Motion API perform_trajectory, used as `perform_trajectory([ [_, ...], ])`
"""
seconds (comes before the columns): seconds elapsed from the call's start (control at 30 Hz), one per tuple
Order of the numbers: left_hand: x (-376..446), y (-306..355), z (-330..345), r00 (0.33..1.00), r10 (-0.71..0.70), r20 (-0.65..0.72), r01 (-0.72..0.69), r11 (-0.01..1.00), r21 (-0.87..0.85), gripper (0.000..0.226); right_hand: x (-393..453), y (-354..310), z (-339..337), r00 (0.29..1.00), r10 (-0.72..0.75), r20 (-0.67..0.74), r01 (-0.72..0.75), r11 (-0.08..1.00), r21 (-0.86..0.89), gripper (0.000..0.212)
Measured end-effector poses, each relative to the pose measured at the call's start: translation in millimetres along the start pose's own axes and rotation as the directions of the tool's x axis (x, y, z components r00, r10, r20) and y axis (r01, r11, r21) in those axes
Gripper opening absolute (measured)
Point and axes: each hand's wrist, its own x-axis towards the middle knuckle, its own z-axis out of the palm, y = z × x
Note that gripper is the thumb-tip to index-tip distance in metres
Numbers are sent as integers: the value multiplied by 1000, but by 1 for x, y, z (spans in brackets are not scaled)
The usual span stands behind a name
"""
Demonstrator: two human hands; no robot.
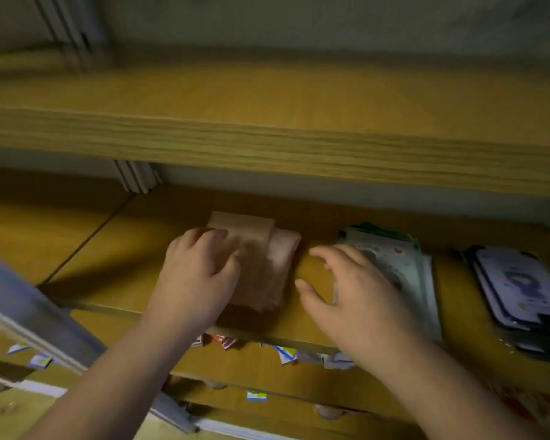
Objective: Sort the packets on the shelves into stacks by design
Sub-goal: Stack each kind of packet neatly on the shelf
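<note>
A stack of pale pink packets (267, 265) lies on the middle wooden shelf (108, 265). My left hand (197, 277) rests on the stack's left side, fingers curled over the top packet. My right hand (350, 293) hovers just right of the pink stack with fingers spread, covering the left part of a stack of white-green patterned packets (404, 262). A third stack of purple-and-white packets (521, 287) sits at the far right of the same shelf. The frame is blurred by motion.
A bare upper shelf (267, 100) overhangs the working shelf. Below, a lower shelf (251, 363) holds several loose small packets (286, 354). A grey metal upright (29, 315) slants across the lower left.
</note>
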Motion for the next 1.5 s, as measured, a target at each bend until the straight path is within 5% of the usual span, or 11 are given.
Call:
perform_trajectory([
  [0.2, 40, -58, -10, 965, -158, 211, 133, 982, 132, 82, 31, -44, 53, 947, 274, 166, -258, 959, -114, 73],
  [0.37, 45, -61, -2, 947, 56, 316, -72, 997, 38, 48, 40, -58, 74, 920, 383, 85, -376, 923, -83, 80],
  [0.53, 44, -51, 2, 893, 101, 439, -45, 990, -137, 63, 44, -70, 84, 899, 431, 79, -436, 897, 70, 74],
  [0.67, 56, -53, -10, 832, 48, 553, 374, 687, -623, 40, 41, -74, 91, 888, 457, 38, -454, 863, 221, 66],
  [0.77, 70, -56, -18, 798, -29, 601, 535, 491, -687, 9, 38, -74, 94, 857, 515, 20, -484, 792, 372, 56],
  [0.9, 88, -58, -18, 696, -27, 717, 671, 377, -638, 31, 33, -72, 96, 818, 573, 54, -492, 647, 582, 38],
  [1.03, 85, -57, -9, 747, 77, 660, 540, 508, -670, 77, 26, -72, 99, 831, 547, 104, -448, 546, 708, 83],
  [1.17, 81, -66, -1, 844, 85, 530, 363, 635, -682, 64, 26, -71, 99, 827, 549, 120, -458, 534, 711, 104],
  [1.3, 77, -71, -2, 871, 181, 457, 262, 616, -743, 54, 34, -71, 91, 826, 531, 191, -456, 428, 781, 53],
  [1.4, 72, -74, -6, 883, 295, 365, 95, 648, -755, 44, 39, -70, 91, 885, 459, -72, -262, 621, 739, 33],
  [1.5, 71, -75, -13, 863, 445, 241, -144, 672, -726, 43, 39, -73, 92, 905, 341, -256, -91, 741, 665, 44],
])
